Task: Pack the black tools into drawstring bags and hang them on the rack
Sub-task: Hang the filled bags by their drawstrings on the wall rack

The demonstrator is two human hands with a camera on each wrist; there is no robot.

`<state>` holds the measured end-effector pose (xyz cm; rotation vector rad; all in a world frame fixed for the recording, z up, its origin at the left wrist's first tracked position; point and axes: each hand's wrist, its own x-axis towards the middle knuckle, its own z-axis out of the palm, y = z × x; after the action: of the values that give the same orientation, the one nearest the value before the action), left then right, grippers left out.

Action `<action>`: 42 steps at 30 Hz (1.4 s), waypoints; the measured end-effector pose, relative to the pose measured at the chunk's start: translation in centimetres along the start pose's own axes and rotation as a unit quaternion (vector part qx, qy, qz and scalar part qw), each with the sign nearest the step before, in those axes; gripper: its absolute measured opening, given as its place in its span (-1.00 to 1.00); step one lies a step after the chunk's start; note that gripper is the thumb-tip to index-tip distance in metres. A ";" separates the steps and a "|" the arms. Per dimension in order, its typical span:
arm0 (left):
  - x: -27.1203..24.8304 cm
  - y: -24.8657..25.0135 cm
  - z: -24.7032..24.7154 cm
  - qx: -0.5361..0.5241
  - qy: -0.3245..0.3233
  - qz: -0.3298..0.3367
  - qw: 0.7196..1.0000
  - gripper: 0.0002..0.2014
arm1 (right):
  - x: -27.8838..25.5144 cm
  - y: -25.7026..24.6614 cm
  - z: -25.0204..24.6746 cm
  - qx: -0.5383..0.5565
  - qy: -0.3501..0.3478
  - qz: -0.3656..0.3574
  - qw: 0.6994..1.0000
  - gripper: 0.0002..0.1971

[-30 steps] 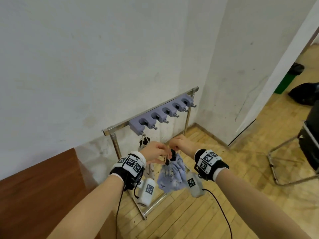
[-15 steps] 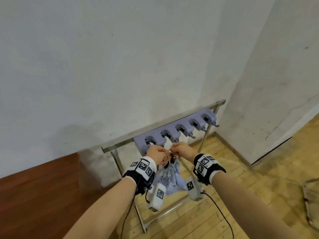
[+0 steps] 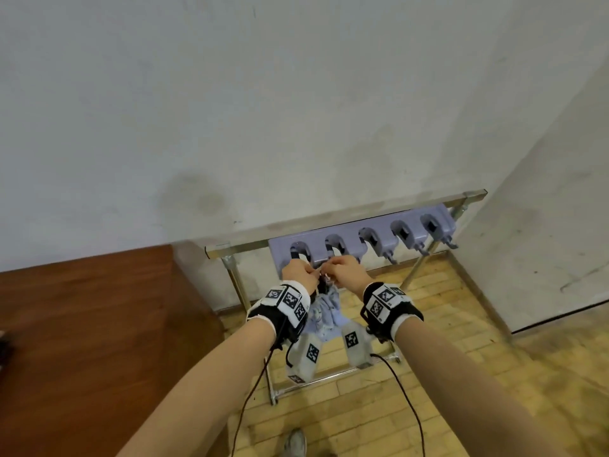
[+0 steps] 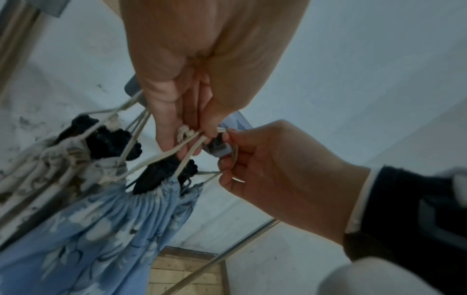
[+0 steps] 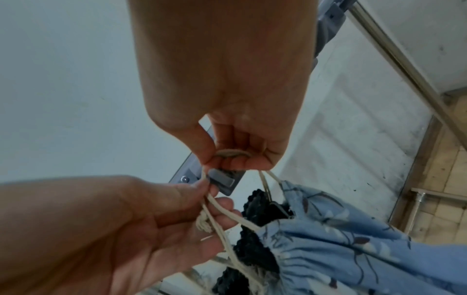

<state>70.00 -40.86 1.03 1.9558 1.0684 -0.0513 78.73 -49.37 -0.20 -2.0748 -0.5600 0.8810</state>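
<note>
Bag (image 4: 83,225): blue, patterned, hanging below both hands in front of the rack (image 3: 346,222), mouth cinched.
Tool (image 5: 255,237): black, poking out of the bag's mouth.
Cords (image 5: 222,211): cream, running up from the bag to a grey hook (image 5: 223,179).
Left hand (image 4: 202,65): pinching the knotted cords beside the hook.
Right hand (image 5: 222,95): pinching a cord loop at the hook.
Second bag (image 4: 38,169): cream, hanging just left.

No readable text or labels.
</note>
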 end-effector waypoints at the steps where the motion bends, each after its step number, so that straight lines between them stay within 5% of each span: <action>1: 0.1 0.0 0.2 0.010 -0.014 -0.002 1.000 -0.81 | 0.2 0.3 0.1 -0.006 0.002 0.010 1.000 -0.74; 7: -0.1 0.0 0.5 0.002 -0.094 -0.023 0.995 -0.83 | 0.1 1.7 1.0 0.020 -0.015 0.024 0.999 -0.71; 11: -0.6 0.2 -0.4 -0.138 -0.145 -0.079 0.977 -0.66 | -0.2 1.5 1.0 -0.076 -0.010 0.004 0.997 -0.77; 16: -1.1 0.5 -2.5 -0.207 -0.190 -0.100 0.955 -0.83 | -1.2 1.9 0.4 -0.091 -0.019 0.008 0.996 -0.70; 23: -2.0 -0.1 -6.0 -0.327 -0.162 -0.077 0.928 -0.76 | -2.3 0.3 -0.7 -0.029 0.074 -0.026 0.997 -0.81; 28: -3.4 -2.3 -11.6 -0.398 -0.102 -0.043 0.911 -0.67 | -4.4 -6.4 0.3 0.064 0.122 -0.114 0.984 -0.85; 33: -6.0 -9.0 -18.0 -0.437 -0.080 -0.048 0.895 -0.79 | -6.1 -13.9 8.9 0.087 0.035 -0.180 0.979 -0.90; 38: -9.1 -19.5 -25.1 -0.413 -0.033 -0.070 0.907 -0.80 | -6.7 -16.8 21.6 0.000 -0.081 -0.133 0.988 -0.86; 42: -11.3 -28.0 -30.5 -0.381 -0.038 -0.102 0.918 -0.77 | -7.8 -18.1 30.8 -0.005 -0.080 -0.094 0.992 -0.80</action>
<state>32.86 -19.82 5.36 1.1281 1.0326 0.1559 49.04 -28.40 3.90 -1.9343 -0.8325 0.9398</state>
